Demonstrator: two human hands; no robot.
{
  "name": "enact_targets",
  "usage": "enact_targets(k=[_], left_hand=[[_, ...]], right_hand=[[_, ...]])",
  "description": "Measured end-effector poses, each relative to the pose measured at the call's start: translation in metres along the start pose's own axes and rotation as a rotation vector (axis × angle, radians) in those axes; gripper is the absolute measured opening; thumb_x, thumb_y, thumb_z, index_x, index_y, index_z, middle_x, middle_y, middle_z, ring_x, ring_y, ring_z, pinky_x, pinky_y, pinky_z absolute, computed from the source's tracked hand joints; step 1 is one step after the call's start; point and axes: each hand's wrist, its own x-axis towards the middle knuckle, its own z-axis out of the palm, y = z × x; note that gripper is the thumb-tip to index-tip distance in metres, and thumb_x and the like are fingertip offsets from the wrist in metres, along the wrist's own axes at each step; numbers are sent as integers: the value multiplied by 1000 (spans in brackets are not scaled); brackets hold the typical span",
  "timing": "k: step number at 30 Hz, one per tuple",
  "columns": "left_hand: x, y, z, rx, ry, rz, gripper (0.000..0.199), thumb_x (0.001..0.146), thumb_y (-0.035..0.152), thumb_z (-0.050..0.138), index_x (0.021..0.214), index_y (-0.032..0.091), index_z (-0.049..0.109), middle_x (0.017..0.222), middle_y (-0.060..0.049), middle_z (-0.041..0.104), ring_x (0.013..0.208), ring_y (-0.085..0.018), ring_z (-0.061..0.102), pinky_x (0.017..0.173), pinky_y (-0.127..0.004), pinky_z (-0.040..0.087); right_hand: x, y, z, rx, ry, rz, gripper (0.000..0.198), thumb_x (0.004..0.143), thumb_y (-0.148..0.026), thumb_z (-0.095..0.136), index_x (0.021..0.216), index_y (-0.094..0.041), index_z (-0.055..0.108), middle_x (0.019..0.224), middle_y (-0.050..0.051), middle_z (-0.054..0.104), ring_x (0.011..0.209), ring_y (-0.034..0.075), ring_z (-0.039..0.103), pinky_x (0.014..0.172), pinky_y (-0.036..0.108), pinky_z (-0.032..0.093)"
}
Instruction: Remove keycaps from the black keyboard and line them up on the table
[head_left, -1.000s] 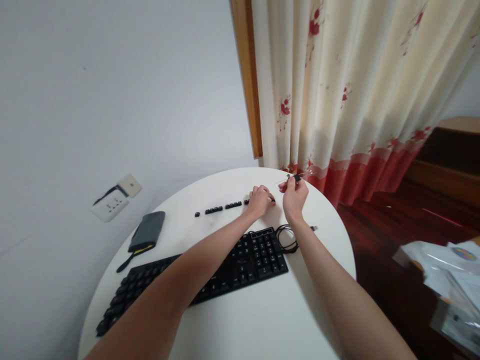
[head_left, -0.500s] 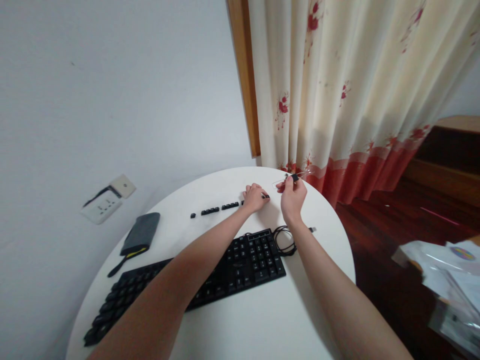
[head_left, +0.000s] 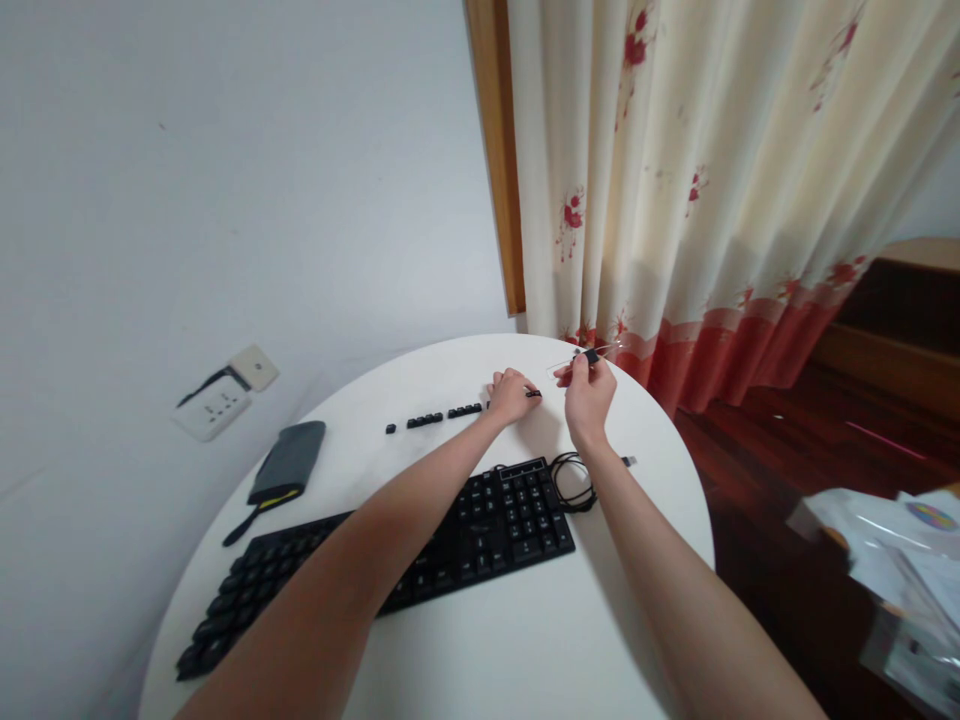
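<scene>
"Starting from the small black piece (head_left: 592, 356), where is it to be found?"

"Near the far right edge of the surface (head_left: 480, 660). It is pinched between the thumb and fingers of the right hand (head_left: 589, 400), and thin, wire-like lines are seen on either side of it; their exact form cannot be made out."

"And the row of black keycaps (head_left: 464, 410)?"

"It is laid out to the left of that piece, in short groups with a single cap at the left end. Its long axis is run from left to right, tilted slightly away toward the right."

"Which hand is nearer to it?"

"The left hand (head_left: 514, 395), by which the right end of the row is partly covered. Dark caps are seen at its thumb side, but whether they are gripped or only touched cannot be told. The right hand is set apart, to the right of that end."

"What is placed around them?"

"On the near side, a black keyboard (head_left: 480, 540) is crossed by the left forearm, with its long axis slanted roughly along the row. A coiled cable (head_left: 577, 506) is left by its far right corner. Off to the left, a grey pouch (head_left: 289, 462) is laid near the edge."
</scene>
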Motion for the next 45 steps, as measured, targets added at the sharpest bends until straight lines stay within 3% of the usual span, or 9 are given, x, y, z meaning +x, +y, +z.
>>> enact_targets(k=[7, 13, 15, 19, 22, 26, 36, 45], left_hand=[[-4, -5, -14, 35, 0, 11, 38, 75, 49, 75, 106, 28, 74, 128, -8, 55, 121, -33, 41, 97, -46, 36], [-31, -13, -60, 67, 95, 10, 30, 85, 36, 66, 113, 25, 71, 132, -8, 56, 122, -33, 44, 97, -47, 37], [-53, -19, -79, 72, 110, 18, 28, 89, 31, 61, 114, 25, 70, 129, -8, 59, 120, -32, 47, 98, -48, 38], [-110, -36, -102, -12, 15, 84, 25, 91, 24, 56, 109, 21, 73, 113, -7, 70, 106, -25, 61, 96, -37, 44], [-150, -46, -100, -138, -64, 82, 23, 89, 25, 59, 104, 19, 74, 106, -7, 72, 93, -21, 66, 90, -33, 49], [-179, -49, -87, -263, -129, 74, 23, 86, 27, 64, 104, 19, 75, 103, -6, 73, 89, -21, 67, 86, -32, 51], [-187, -46, -73, -430, -66, 138, 14, 86, 23, 65, 94, 19, 76, 95, -4, 74, 90, -19, 66, 86, -30, 50], [-188, -50, -69, -446, -50, 156, 16, 87, 24, 65, 96, 19, 76, 97, -4, 74, 91, -20, 66, 87, -31, 50]], right_hand=[[-1, 0, -1, 32, -20, 14, 22, 92, -36, 46, 79, -19, 52, 65, 2, 65, 52, 13, 56, 55, 25, 47], [1, 6, -1, 6, -141, 53, 23, 89, -36, 50, 77, -17, 55, 67, 2, 63, 56, 13, 56, 53, 24, 45], [-1, 6, 0, -31, -281, 65, 23, 87, -36, 52, 75, -17, 56, 66, 2, 62, 56, 12, 55, 52, 24, 44], [-15, 1, 3, -79, -750, 88, 17, 85, -31, 57, 77, -16, 58, 62, 1, 62, 54, 13, 57, 51, 23, 45], [-32, -5, 7, -110, -1029, 117, 17, 86, -31, 58, 77, -16, 59, 65, 2, 64, 55, 13, 60, 54, 25, 48], [-50, -13, 10, -169, -1175, 103, 18, 87, -30, 58, 75, -16, 60, 66, 3, 66, 58, 14, 62, 57, 26, 50], [-55, -16, 6, -264, -1379, 61, 23, 88, -31, 60, 72, -15, 63, 63, 1, 66, 59, 14, 59, 57, 24, 45], [-59, -21, 8, -290, -1335, 52, 21, 87, -28, 59, 72, -14, 65, 61, 1, 63, 57, 13, 56, 55, 24, 42]])
